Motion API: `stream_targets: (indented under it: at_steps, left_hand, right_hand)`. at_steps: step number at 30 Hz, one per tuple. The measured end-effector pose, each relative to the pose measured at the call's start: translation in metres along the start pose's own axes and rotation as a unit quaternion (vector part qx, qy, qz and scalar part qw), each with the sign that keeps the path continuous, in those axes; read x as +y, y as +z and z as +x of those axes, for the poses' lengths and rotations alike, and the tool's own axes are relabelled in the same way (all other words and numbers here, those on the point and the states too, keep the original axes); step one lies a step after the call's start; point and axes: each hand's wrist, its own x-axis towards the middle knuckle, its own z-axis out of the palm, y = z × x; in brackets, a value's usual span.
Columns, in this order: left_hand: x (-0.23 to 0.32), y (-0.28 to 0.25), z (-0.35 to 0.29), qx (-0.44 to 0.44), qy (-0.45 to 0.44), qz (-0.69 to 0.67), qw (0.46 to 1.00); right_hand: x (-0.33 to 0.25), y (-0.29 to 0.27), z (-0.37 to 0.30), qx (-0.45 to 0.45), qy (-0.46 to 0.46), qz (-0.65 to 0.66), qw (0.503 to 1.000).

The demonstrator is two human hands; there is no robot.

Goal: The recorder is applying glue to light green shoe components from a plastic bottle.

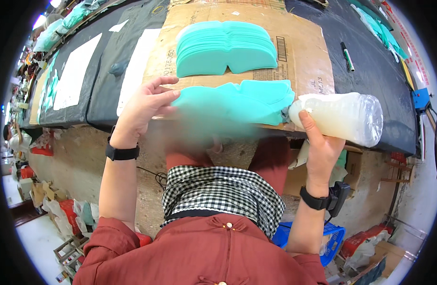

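My right hand is wrapped round a clear plastic bottle of whitish liquid. The bottle lies tilted on its side, its narrow end toward several loose, overlapping mint-green cut pieces at the table's near edge. Beside the left end of these pieces is my left hand, fingers apart and slightly bent; whether the fingertips touch the green is unclear. A smeared patch covers the pieces' lower left part. Just beyond, a thick stack of matching mint-green pieces with rounded ends and a notched middle rests on flattened cardboard.
A marker pen lies on the dark table cover to the right. White sheets are spread on the left. Under the table's right side stand a cardboard box and, nearer me, a blue plastic basket.
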Motion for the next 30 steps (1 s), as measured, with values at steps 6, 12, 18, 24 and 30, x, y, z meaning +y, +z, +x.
stream_targets:
  at_steps: [6,12,18,24,30]
  left_hand:
    - [-0.016,-0.021,0.010,0.020,0.043,0.047,0.998]
    - [0.003,-0.003,-0.011,0.055,-0.004,0.008,0.998]
    - [0.015,-0.025,-0.004,-0.020,-0.021,0.015,0.999]
    - [0.039,-0.027,-0.009,-0.056,0.052,-0.043,0.996]
    - [0.051,-0.038,-0.013,-0.057,0.130,-0.101,0.985]
  right_hand:
    - [-0.012,0.075,-0.034,-0.073,-0.230,-0.180,0.954]
    - [-0.016,0.085,-0.032,-0.028,-0.152,-0.030,0.988]
    - [0.010,0.015,-0.032,0.157,-0.143,-0.057,0.976]
    - [0.026,-0.114,-0.052,0.294,-0.080,0.310,0.900]
    - [0.016,-0.182,-0.074,0.381,-0.091,0.364,0.845]
